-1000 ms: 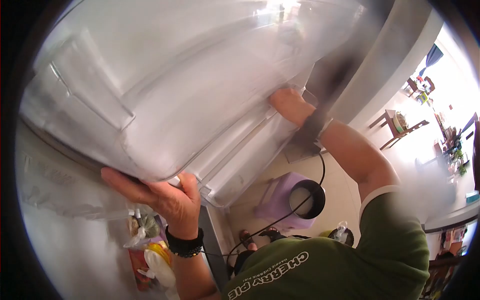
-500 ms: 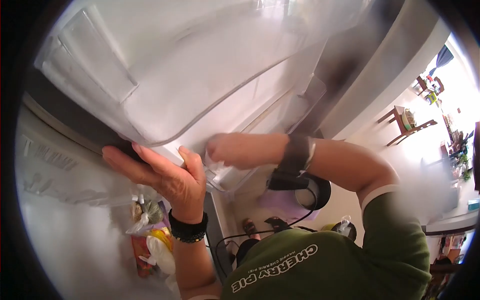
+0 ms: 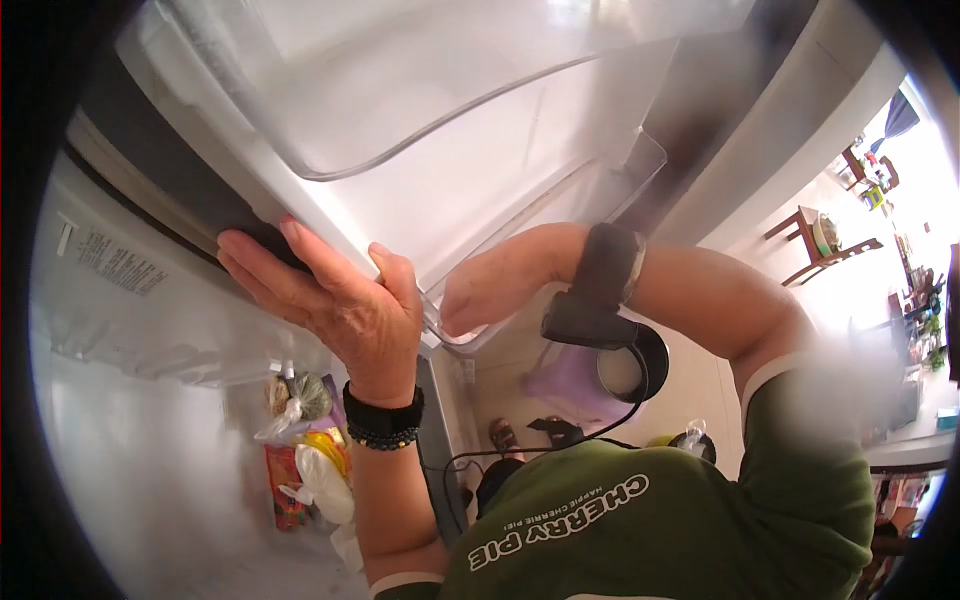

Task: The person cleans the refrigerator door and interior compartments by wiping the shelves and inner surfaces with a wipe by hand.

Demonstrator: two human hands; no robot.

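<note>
"Along the fridge door [image 3: 340, 215], what is being done with the left hand [image 3: 350, 310]?"

"The door's pale edge is held in a half-open grip: the thumb is laid on the inner side, and the fingers are stretched over the dark strip [image 3: 180, 150] beside it. A black band [image 3: 385, 410] is worn on that wrist."

"Is anything held by the right hand [image 3: 505, 285]?"

"That cannot be told. The wrist is bent on the inner side of the door, and the fingers are tucked out of sight at one corner of the lower bin [image 3: 640, 165]."

"And the upper bin [image 3: 450, 115]?"

"It is set higher on the door's inner side, with its curved rim touched by neither hand."

"What is seen around the door?"

"Past its dark strip, bagged food [image 3: 325, 490] is gathered. Below the lower bin, on the door's inner side, a purple stool [image 3: 570, 385] is seen, with a dark pot [image 3: 656, 365] just by it."
</note>
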